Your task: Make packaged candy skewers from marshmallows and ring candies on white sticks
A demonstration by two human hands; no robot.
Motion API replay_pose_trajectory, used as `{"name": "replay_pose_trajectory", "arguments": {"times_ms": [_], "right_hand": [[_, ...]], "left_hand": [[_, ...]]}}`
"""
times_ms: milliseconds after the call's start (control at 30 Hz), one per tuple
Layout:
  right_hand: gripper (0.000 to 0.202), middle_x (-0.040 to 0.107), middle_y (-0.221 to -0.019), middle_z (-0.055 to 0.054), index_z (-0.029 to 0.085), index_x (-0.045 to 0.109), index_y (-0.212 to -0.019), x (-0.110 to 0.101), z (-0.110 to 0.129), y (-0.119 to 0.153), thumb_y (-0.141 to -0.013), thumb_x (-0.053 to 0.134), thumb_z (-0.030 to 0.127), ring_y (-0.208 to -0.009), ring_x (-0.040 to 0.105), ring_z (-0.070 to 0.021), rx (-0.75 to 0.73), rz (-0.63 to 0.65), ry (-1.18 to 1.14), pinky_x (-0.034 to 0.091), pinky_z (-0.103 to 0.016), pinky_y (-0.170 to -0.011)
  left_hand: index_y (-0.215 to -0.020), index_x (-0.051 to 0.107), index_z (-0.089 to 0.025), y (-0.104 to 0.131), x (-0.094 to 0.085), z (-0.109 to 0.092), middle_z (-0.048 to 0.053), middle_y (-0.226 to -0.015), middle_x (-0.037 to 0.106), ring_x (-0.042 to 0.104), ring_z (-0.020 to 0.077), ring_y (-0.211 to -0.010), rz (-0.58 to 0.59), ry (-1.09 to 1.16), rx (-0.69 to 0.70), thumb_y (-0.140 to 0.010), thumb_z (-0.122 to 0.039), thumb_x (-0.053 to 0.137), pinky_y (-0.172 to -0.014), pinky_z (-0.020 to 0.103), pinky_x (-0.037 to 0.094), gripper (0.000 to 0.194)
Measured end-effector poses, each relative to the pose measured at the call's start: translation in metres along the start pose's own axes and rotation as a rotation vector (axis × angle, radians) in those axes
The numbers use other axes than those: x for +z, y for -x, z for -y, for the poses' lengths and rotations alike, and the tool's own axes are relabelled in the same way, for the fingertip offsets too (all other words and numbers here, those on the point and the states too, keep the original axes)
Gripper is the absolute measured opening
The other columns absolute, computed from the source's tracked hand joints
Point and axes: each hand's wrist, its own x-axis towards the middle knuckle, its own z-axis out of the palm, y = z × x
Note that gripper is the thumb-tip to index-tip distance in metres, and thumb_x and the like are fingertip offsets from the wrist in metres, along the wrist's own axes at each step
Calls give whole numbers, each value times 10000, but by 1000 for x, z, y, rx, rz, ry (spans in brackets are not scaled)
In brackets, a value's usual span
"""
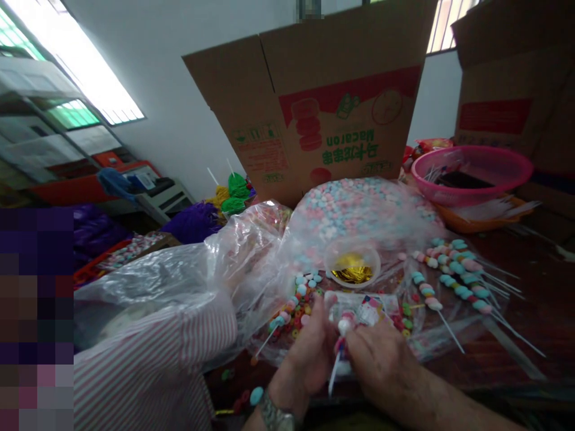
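Observation:
My left hand (308, 350), with a watch at the wrist, is beside a small candy skewer (345, 324) whose white stick points down toward me. My right hand (381, 353) has its fingers closed on the skewer from the right. Left-hand fingertips are blurred, so their grip is unclear. Just behind the hands lies a clear packet (390, 302) with a colourful print. A round clear tub (353, 269) of gold ties stands behind it. Finished-looking candy skewers (465, 275) lie at the right, and another (287, 312) lies at the left.
A big clear bag of pastel candies (359, 206) rests before an open cardboard box (332, 120). A pink basin (471, 176) stands at the back right. Someone's striped sleeve (153, 353) reaches in from the left beside plastic sheeting (166, 275).

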Motion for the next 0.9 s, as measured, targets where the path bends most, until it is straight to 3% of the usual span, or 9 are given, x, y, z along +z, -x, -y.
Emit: {"name": "replay_pose_trajectory", "arguments": {"times_ms": [100, 200, 267, 333, 533, 600, 733, 800, 900], "right_hand": [[216, 547, -564, -18, 190, 501, -659, 0, 3, -1, -830, 381, 134, -507, 483, -139, 281, 131, -264, 286, -260, -477], [229, 501, -574, 12, 198, 432, -632, -2, 3, -7, -853, 375, 191, -556, 478, -126, 611, 87, -508, 315, -232, -515], [220, 485, -587, 20, 198, 422, -634, -3, 7, -10, -848, 371, 209, -569, 459, -122, 639, 89, -641, 315, -232, -532], [213, 479, -583, 24, 194, 418, -617, 0, 13, -12, -825, 381, 212, -574, 447, -116, 669, 108, -764, 308, -231, -535], [201, 346, -411, 102, 206, 397, -593, 13, 20, -13, -707, 502, 334, -339, 250, -56, 1140, 167, -1533, 184, -184, -349], [277, 278, -341, 121, 220, 357, -562, 18, 20, -11, -705, 482, 423, -265, 156, -52, 1170, 266, -1678, 147, -184, -296], [395, 276, -274, 104, 220, 354, -482, 25, 14, 0, -689, 501, 522, -209, 191, -61, 1119, 449, -1748, 220, -199, -263], [354, 374, -321, 90, 200, 433, -543, 22, 7, 5, -711, 529, 497, -230, 254, -63, 1144, 403, -1680, 244, -191, -280], [268, 590, -612, 37, 188, 542, -809, 14, 1, 7, -773, 557, 453, -464, 504, -83, 1143, 148, -1474, 383, -182, -423]], "left_hand": [[-1075, 604, -231, 13, -17, -25, 19, -544, 596, 573, 175, -520, 5, 228, 122, -694, -826, 153, -603, 350, 476, 839], [-653, 702, -167, 20, -27, -19, 58, -468, 577, 580, 204, -533, 127, -69, 15, -740, -759, 292, -678, 385, 478, 725], [-697, 712, -169, 18, -25, -1, 78, -702, 668, 607, 233, -780, 66, -234, -10, -754, -600, 512, -824, 361, 445, 478], [-853, 704, -165, 14, -19, 18, 79, -880, 674, 576, 234, -915, 35, -241, -21, -789, -509, 526, -881, 356, 418, 392], [-807, 680, -131, 3, 4, 31, 54, -779, 663, 588, 184, -803, 45, 89, -33, -820, -362, 549, -787, 312, 450, 266], [-838, 681, -137, 3, 9, 28, 41, -757, 658, 588, 171, -786, 25, 156, 4, -817, -353, 557, -792, 299, 447, 250], [-886, 668, -136, 3, 8, 24, 34, -742, 649, 593, 163, -749, 26, 196, 12, -788, -372, 592, -779, 293, 449, 266], [-769, 644, -136, 2, 5, 23, 31, -718, 638, 585, 154, -720, -55, 164, 79, -771, -400, 603, -738, 271, 450, 268], [-674, 581, -152, 0, 5, 25, 15, -606, 590, 555, 143, -635, -124, -86, 171, -819, -457, 510, -655, 249, 440, 345]]}}
